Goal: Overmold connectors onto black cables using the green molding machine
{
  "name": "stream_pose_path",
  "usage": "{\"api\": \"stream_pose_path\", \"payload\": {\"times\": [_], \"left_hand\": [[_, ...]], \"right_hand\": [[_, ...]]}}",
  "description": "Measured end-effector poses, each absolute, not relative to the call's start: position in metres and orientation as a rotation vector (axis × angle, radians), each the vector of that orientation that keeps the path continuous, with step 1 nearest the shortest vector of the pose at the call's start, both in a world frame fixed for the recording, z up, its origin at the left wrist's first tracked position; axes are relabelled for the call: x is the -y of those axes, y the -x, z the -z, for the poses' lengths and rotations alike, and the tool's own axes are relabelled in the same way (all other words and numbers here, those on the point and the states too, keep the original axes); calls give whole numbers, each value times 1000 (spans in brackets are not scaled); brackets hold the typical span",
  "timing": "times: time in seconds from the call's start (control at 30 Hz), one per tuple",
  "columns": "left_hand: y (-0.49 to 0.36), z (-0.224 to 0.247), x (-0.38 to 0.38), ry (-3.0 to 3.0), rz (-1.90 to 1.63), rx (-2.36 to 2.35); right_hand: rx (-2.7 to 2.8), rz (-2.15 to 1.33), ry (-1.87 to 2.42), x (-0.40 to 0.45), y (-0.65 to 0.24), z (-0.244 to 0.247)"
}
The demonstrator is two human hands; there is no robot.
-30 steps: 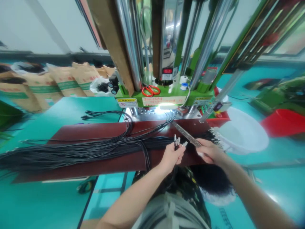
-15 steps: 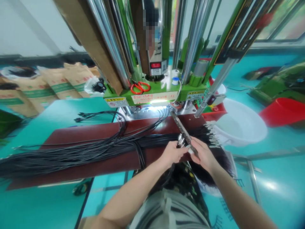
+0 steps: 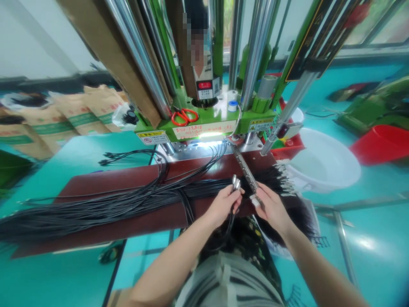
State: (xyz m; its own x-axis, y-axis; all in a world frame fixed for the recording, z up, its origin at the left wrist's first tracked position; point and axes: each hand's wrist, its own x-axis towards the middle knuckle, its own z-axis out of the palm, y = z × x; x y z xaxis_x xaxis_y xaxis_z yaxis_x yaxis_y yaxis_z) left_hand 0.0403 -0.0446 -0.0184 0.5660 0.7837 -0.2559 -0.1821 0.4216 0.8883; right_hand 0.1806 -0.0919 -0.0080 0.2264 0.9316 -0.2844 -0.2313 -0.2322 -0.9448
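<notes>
My left hand (image 3: 225,204) is closed round several black cables (image 3: 230,222), whose silvery connector ends (image 3: 236,182) stick up above the thumb. My right hand (image 3: 271,207) grips the near end of a long slotted metal bar (image 3: 245,167). A small white piece (image 3: 254,200) shows by the right fingertips; what it is I cannot make out. The bar's far end lies by the lit base of the green press (image 3: 191,131). Beyond my hands a thick bundle of black cables (image 3: 105,209) lies across the brown board (image 3: 128,175), with pale ends (image 3: 285,181) at its right.
Red-handled scissors (image 3: 184,117) and a blue-and-white spool (image 3: 233,105) lie on the press. To the right are a white basin (image 3: 329,157), a red tray (image 3: 292,147) and a red bucket (image 3: 381,145). Paper sacks (image 3: 60,117) stand at the left, metal columns (image 3: 140,55) ahead.
My left hand has moved left, away from the bar, and the connector ends now stand apart from it. My right hand keeps its grip and has shifted slightly.
</notes>
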Motion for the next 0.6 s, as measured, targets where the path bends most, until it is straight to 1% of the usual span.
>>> {"api": "stream_pose_path", "payload": {"times": [0.17,0.4,0.6], "left_hand": [[-43,16,50,-988,-857,-806],[-56,14,54,-928,-686,-833],[-58,11,49,-847,-685,-846]], "right_hand": [[740,-1263,1296,93,-185,15],[879,-1266,1308,97,-186,15],[890,-1272,1305,98,-188,16]]}}
